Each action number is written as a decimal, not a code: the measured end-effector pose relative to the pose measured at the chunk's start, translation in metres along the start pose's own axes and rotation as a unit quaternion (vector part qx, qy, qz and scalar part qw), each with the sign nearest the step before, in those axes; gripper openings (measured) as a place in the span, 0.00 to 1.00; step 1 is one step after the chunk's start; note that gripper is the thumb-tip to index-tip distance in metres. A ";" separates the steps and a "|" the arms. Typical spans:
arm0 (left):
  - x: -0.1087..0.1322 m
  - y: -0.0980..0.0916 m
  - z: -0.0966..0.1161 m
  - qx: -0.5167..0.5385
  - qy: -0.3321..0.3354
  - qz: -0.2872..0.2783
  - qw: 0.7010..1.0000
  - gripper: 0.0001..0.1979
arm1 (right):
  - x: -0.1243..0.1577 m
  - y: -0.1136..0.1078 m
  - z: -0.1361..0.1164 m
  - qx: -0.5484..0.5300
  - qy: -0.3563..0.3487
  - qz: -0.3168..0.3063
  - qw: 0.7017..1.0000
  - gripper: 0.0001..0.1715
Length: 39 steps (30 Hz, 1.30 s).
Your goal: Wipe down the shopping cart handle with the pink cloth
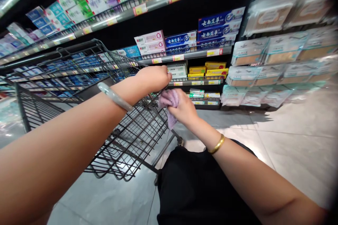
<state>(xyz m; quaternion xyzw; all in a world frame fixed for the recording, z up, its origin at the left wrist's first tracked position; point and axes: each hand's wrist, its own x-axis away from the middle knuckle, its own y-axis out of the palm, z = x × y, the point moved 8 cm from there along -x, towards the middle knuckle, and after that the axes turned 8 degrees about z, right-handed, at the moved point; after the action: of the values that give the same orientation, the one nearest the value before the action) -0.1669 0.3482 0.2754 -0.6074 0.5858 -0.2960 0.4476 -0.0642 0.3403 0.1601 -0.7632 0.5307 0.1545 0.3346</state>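
My right hand (185, 108) is closed round a crumpled purple cloth (171, 99), part of which hangs below the fingers. The cloth is against the end corner of a dark wire shopping cart (137, 126). Just above it, my left hand (155, 78) is curled over the cart's upper corner, its fingertips mostly hidden from me. A pale bangle (114, 96) circles my left wrist, and a gold bangle (217, 144) my right.
Shelves of toothpaste boxes (181, 39) stand behind the cart, with price tags along their edges. To the right hang several clear packets (280, 49). Grey floor tiles (285, 151) lie below, and a cart wheel (180, 141) is near my dark clothing (195, 186).
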 end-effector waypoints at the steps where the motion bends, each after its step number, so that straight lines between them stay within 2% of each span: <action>1: 0.000 0.000 0.001 -0.002 0.004 0.000 1.000 0.28 | -0.003 -0.004 0.009 0.004 0.026 0.020 0.999 0.28; 4: 0.001 -0.001 0.002 -0.004 0.004 -0.004 1.000 0.28 | -0.004 -0.008 0.019 0.019 0.070 0.040 0.997 0.29; 8: 0.002 -0.004 0.002 0.004 -0.015 -0.008 1.000 0.28 | 0.014 0.007 -0.012 0.013 -0.016 -0.037 0.999 0.28; 10: 0.002 -0.004 0.002 0.002 -0.010 -0.004 1.000 0.28 | 0.018 0.010 -0.017 0.022 -0.030 -0.058 0.998 0.28; 12: 0.001 -0.003 0.001 -0.003 0.000 0.002 1.000 0.27 | 0.012 0.005 -0.007 0.033 -0.004 -0.048 0.998 0.27; 16: 0.001 -0.003 0.001 -0.002 0.008 0.006 1.000 0.27 | 0.000 -0.011 0.018 0.047 0.068 0.016 0.996 0.28; 22: 0.003 -0.006 0.001 0.007 -0.018 -0.005 1.000 0.28 | 0.018 0.010 -0.016 0.041 -0.047 -0.080 0.995 0.28; 24: 0.003 -0.006 0.001 0.003 -0.017 -0.002 1.000 0.28 | 0.014 0.007 -0.010 0.048 -0.033 -0.072 0.996 0.28; 28: 0.002 -0.004 0.002 -0.005 -0.003 -0.001 1.000 0.27 | -0.002 -0.011 0.017 0.065 0.045 -0.006 0.997 0.28; 30: 0.003 -0.005 0.002 0.001 -0.008 -0.005 1.000 0.27 | 0.001 -0.011 0.015 0.067 0.037 -0.007 0.997 0.28; 35: 0.003 -0.006 0.001 0.014 -0.026 -0.008 1.000 0.28 | 0.017 0.007 -0.007 0.060 -0.051 -0.081 0.994 0.29; 37: 0.003 -0.005 0.001 0.010 -0.020 -0.005 1.000 0.28 | 0.010 0.004 0.002 0.057 -0.038 -0.064 0.996 0.29; 39: 0.002 -0.004 0.001 0.007 -0.015 -0.006 1.000 0.28 | -0.001 -0.005 0.019 0.055 0.012 -0.028 0.998 0.29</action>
<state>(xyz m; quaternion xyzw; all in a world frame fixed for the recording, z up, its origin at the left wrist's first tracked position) -0.1642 0.3456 0.2782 -0.6123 0.5731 -0.2935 0.4587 -0.0577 0.3545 0.1485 -0.7602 0.5207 0.1067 0.3736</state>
